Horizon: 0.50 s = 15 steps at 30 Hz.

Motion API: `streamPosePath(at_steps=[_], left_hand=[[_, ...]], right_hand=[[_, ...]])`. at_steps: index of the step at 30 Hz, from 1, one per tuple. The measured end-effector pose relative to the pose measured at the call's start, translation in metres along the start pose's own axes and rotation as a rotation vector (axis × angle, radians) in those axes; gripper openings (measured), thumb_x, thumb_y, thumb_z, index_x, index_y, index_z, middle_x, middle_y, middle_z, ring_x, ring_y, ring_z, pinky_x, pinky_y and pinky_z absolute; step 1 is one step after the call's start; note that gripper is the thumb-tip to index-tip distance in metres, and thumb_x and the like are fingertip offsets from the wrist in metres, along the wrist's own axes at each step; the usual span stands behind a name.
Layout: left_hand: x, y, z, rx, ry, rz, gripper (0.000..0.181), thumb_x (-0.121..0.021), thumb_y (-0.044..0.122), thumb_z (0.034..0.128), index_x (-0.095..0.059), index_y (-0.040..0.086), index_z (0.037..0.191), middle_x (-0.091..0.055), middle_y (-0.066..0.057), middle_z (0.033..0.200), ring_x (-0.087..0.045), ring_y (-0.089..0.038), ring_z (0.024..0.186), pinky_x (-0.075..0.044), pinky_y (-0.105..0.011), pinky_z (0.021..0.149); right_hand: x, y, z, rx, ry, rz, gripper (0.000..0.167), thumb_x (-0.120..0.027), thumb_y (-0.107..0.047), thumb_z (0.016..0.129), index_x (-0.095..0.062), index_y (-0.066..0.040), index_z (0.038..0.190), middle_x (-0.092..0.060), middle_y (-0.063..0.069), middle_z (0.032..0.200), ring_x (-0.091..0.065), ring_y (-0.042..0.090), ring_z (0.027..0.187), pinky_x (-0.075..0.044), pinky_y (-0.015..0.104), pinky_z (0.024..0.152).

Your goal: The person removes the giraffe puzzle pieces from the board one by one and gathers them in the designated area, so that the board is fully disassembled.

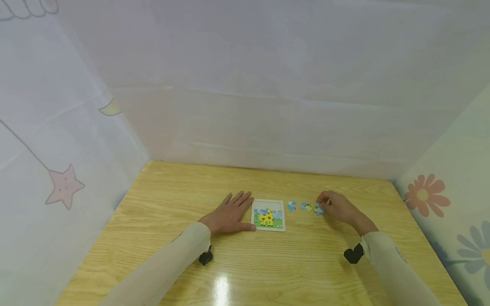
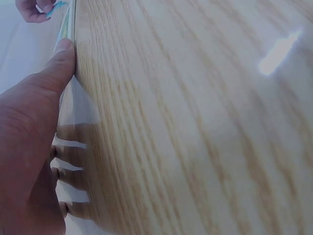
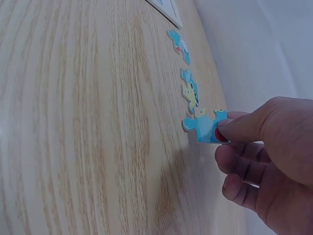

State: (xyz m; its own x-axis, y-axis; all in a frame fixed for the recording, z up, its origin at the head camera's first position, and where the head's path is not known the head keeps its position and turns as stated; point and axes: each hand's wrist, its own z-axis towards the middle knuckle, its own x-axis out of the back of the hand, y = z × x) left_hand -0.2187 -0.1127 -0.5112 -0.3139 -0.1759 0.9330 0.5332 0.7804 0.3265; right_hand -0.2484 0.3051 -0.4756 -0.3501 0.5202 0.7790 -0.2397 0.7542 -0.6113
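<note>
A square puzzle board (image 1: 269, 229) with a white frame lies on the table, its lower part filled with a giraffe picture and its top strip bare. My left hand (image 1: 229, 216) rests flat with spread fingers at the board's left side, the thumb touching its lower left corner. To the right of the board, my right hand (image 1: 338, 207) pinches a blue puzzle piece (image 3: 206, 128) with a red patch between thumb and fingers. Two loose pieces lie between board and right hand: a blue piece (image 3: 179, 46) nearer the board and a blue-and-yellow piece (image 3: 190, 90).
The wooden table (image 1: 245, 272) reaches back to a pale cloth wall (image 1: 268, 106). Printed cloth also stands at the left and right sides. Black wrist straps (image 1: 354, 253) sit at both cuffs.
</note>
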Motion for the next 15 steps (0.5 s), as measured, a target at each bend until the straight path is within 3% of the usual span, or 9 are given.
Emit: streamPosePath(at_steps=[15], left_hand=[[0.0047,0.0041,-0.0024,0.004,-0.008,0.030,0.103,-0.053,0.076,0.0994,-0.019,0.013,0.173,-0.010,-0.009,0.182,-0.009,-0.035,0.170,-0.012,-0.063,0.137]], right_hand=[[0.0012,-0.0021,0.0092,0.009,-0.002,-0.027,0.019,-0.057,-0.007,0.109,-0.069,0.002,0.121,-0.070,0.018,0.116,-0.064,0.023,0.100,-0.057,0.039,0.085]])
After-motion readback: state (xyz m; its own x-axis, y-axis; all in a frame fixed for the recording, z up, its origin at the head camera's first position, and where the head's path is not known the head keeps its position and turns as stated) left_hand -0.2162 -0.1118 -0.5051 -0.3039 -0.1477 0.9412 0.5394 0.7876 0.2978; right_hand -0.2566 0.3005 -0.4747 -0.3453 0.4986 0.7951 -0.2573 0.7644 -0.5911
